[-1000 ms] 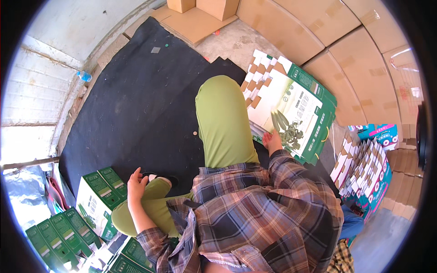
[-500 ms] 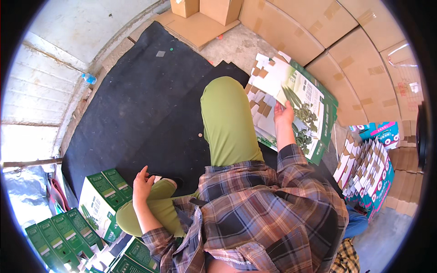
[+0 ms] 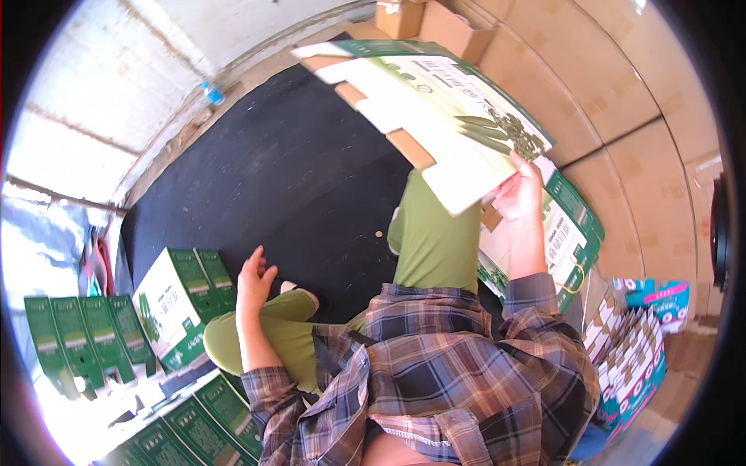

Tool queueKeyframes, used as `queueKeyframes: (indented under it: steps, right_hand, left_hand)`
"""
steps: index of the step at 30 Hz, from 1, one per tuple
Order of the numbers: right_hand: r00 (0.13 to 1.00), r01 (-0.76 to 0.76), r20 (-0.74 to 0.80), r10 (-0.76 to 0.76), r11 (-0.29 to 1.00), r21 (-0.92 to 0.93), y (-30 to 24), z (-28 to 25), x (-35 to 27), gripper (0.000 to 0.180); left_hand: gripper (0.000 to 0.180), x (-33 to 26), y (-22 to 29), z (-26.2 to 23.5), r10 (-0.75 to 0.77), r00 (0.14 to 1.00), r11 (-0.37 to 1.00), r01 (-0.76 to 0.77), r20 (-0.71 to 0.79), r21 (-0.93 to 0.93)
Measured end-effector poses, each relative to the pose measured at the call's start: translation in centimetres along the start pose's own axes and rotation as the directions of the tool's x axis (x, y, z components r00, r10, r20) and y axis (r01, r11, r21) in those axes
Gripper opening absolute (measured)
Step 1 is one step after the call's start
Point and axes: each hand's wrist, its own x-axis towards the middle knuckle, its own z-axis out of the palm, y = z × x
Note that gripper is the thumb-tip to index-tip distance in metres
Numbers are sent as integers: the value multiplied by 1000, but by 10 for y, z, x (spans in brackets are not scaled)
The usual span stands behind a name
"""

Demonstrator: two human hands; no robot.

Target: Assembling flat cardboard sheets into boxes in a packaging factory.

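My right hand is closed on the near edge of a flattened carton, white and green with a printed picture of green vegetables. The sheet is raised and tilted, stretching forward and left over the black mat. Under that hand lies a stack of similar flattened cartons, beside my green-trousered knee. My left hand hovers above my other leg, fingers apart, with nothing in it. Nearest to it is a formed green-and-white box.
More green boxes stand at the left, with others at the lower left. Large brown cartons form a wall at right. Bundled teal-and-white cartons stand at the lower right. A blue bottle lies by the far-left wall.
My right hand has lifted the top flattened carton off the stack and swung it forward and left. My left hand stays raised near the boxes. The whole view has shifted.
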Motion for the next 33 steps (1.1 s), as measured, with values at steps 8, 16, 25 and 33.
queueKeyframes:
  steps: [8, 16, 25, 33]
  right_hand:
    - [878, -364, 212, 429, 886, -286, 8, 68, 27, 34]
    - [559, -636, 318, 766, 642, -428, 93, 89, 119, 19]
    - [751, -503, -97, 653, 470, -726, 124, 108, 122, 45]
    - [970, -50, 71, 231, 482, -875, 146, 107, 107, 36]
  left_hand:
    - [61, 7, 11, -48, -217, 857, 654, -227, -467, -721]
    - [38, 1, -40, -57, -211, 827, 224, -477, -520, -850]
    - [23, 14, -26, -33, -431, 820, 305, -261, -377, -916]
    - [28, 12, -24, -17, -488, 798, 384, -166, -353, -908]
